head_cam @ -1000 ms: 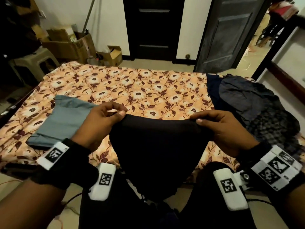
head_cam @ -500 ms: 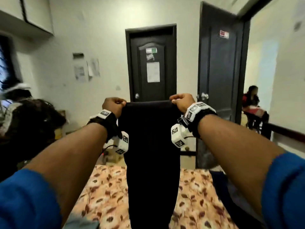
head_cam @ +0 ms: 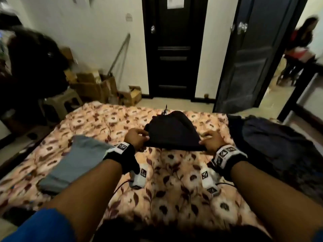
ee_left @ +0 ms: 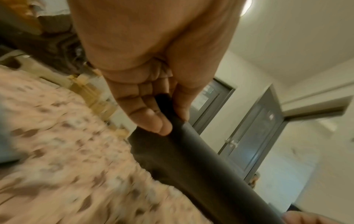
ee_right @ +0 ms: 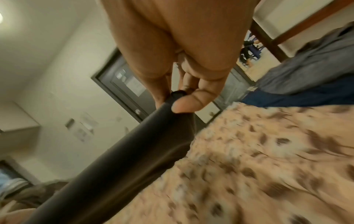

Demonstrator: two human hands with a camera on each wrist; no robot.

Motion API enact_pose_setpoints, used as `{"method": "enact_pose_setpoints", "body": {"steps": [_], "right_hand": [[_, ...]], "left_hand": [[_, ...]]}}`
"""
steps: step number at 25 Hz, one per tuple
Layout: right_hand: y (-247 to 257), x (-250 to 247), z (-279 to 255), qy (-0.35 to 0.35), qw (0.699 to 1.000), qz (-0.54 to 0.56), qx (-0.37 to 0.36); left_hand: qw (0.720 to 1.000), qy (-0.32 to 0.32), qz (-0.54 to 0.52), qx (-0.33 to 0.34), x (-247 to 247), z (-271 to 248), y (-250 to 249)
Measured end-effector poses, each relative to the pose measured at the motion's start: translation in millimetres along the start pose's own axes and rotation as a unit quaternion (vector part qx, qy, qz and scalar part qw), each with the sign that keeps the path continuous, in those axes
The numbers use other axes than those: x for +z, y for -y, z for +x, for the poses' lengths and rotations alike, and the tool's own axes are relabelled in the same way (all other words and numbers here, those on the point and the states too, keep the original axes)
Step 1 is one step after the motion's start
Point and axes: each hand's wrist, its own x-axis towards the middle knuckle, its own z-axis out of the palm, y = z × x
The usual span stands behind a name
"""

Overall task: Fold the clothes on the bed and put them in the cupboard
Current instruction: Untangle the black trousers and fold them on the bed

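Observation:
A black garment (head_cam: pixel 172 132) lies bunched on the floral bed (head_cam: pixel 174 180), its near edge stretched between my hands. My left hand (head_cam: pixel 138 139) pinches the left corner; the left wrist view shows thumb and fingers (ee_left: pixel 153 119) clamped on the black fabric (ee_left: pixel 201 159). My right hand (head_cam: pixel 212 141) pinches the right corner, thumb (ee_right: pixel 189 103) pressed on the cloth (ee_right: pixel 118 159). A folded grey-blue garment (head_cam: pixel 78 161) lies at the left of the bed. A heap of dark unfolded clothes (head_cam: pixel 272 147) sits at the right.
Cardboard boxes (head_cam: pixel 97 86) and a plastic stool (head_cam: pixel 59 105) stand beyond the bed's far left. A closed black door (head_cam: pixel 174 49) faces me; another door (head_cam: pixel 251 55) stands open at the right, with a person (head_cam: pixel 302 42) seated beyond it.
Half a second ago I held the black garment high, hanging full length. Both hands have come down and laid it on the bed, still pinching its corners.

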Motion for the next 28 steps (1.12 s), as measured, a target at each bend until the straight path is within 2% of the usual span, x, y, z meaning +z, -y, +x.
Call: {"method": "enact_pose_setpoints", "body": {"steps": [2, 4, 6, 8, 10, 13, 15, 17, 18, 19, 20, 22, 25, 28], "right_hand": [[-96, 23, -37, 0.048, 0.993, -0.067, 0.086], [-161, 33, -75, 0.083, 0.983, -0.085, 0.139], [-181, 25, -108, 0.124, 0.973, -0.057, 0.184], [-168, 5, -133, 0.179, 0.962, -0.094, 0.186], [-152, -16, -153, 0.230, 0.952, -0.121, 0.161], [-122, -42, -185, 0.335, 0.926, -0.132, 0.109], [-112, -50, -198, 0.432, 0.870, -0.235, 0.044], [-113, -42, -203, 0.451, 0.799, -0.393, -0.058], [-118, -34, -202, 0.438, 0.774, -0.446, -0.099], [-120, -26, -197, 0.413, 0.765, -0.477, -0.128], [-119, -19, -186, 0.384, 0.768, -0.494, -0.135], [-108, -5, -143, 0.328, 0.797, -0.491, -0.128], [-65, 16, -38, 0.236, 0.853, -0.457, -0.093], [-28, 36, 43, 0.108, 0.914, -0.369, -0.125]], "left_hand": [[0.988, 0.092, 0.091, -0.086, 40, -34, 72], [0.962, 0.173, 0.183, -0.107, 67, -65, 121], [0.941, 0.217, 0.241, -0.101, 73, -95, 143], [0.933, 0.249, 0.244, -0.085, 64, -121, 142], [0.921, 0.307, 0.230, -0.062, 50, -147, 132], [0.853, 0.416, 0.315, -0.020, 35, -177, 115], [0.811, 0.410, 0.414, 0.046, 34, -189, 110], [0.795, 0.382, 0.463, 0.093, 36, -191, 105], [0.791, 0.375, 0.474, 0.093, 37, -185, 104], [0.789, 0.370, 0.483, 0.079, 36, -176, 102], [0.790, 0.358, 0.493, 0.067, 36, -162, 97], [0.810, 0.322, 0.485, 0.063, 39, -118, 87], [0.882, 0.213, 0.413, 0.083, 45, -21, 61], [0.941, 0.090, 0.309, 0.101, 49, 52, 51]]}}
